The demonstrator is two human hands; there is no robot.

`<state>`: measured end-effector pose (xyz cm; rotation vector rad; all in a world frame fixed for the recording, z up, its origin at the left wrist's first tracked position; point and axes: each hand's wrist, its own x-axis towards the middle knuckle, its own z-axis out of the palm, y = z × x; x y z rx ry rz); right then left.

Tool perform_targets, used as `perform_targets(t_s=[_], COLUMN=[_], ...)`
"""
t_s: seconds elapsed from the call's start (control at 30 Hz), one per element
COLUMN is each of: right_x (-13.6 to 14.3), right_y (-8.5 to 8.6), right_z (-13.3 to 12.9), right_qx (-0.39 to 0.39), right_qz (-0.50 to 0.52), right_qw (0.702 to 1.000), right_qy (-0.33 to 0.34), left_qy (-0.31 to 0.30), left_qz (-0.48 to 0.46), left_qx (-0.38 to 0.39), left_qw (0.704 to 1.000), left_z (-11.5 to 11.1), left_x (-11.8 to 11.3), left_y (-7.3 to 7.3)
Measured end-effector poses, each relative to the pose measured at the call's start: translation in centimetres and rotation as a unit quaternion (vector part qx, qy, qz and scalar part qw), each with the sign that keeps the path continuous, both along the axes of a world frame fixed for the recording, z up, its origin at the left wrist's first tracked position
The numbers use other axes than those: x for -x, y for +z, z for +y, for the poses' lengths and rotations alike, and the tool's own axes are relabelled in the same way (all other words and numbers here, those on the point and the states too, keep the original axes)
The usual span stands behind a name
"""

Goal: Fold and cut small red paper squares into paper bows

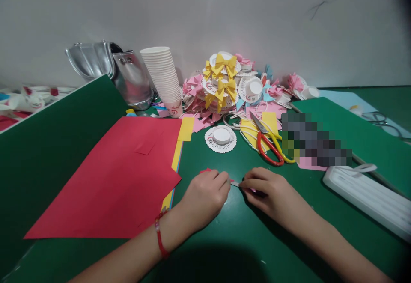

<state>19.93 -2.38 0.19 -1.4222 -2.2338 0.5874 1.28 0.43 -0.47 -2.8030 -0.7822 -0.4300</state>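
Observation:
My left hand, with a red bracelet at the wrist, is closed near the middle of the green table. A bit of red paper shows behind its knuckles. My right hand faces it, fingertips pinched on the end of a thin pale strip that spans the small gap between the hands. The strip's left end and what lies under my left fingers are hidden. Just beyond the hands sits a small white paper hat shape with a fringed brim. Large red paper sheets lie left of my left hand.
Red and yellow scissors rest on yellow paper behind my right hand. Stacked paper cups, a silver bag and a pile of bow-decorated paper pieces stand along the wall. A white case lies right; a green board rises left.

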Motion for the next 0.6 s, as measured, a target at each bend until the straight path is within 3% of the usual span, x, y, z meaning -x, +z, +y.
perform_targets(t_s=[0.2, 0.6], right_x=[-0.3, -1.2], right_y=[-0.1, 0.0], right_z=[0.3, 0.8], right_qx=[-0.015, -0.039], right_qz=[-0.011, -0.013], right_qw=[1.0, 0.999], right_qy=[0.006, 0.035], left_qy=[-0.004, -0.018], left_qz=[0.008, -0.004], left_qx=[-0.015, -0.03], left_qw=[1.0, 0.999], left_z=[-1.0, -0.8], left_x=[-0.2, -0.2], left_y=[0.1, 0.1])
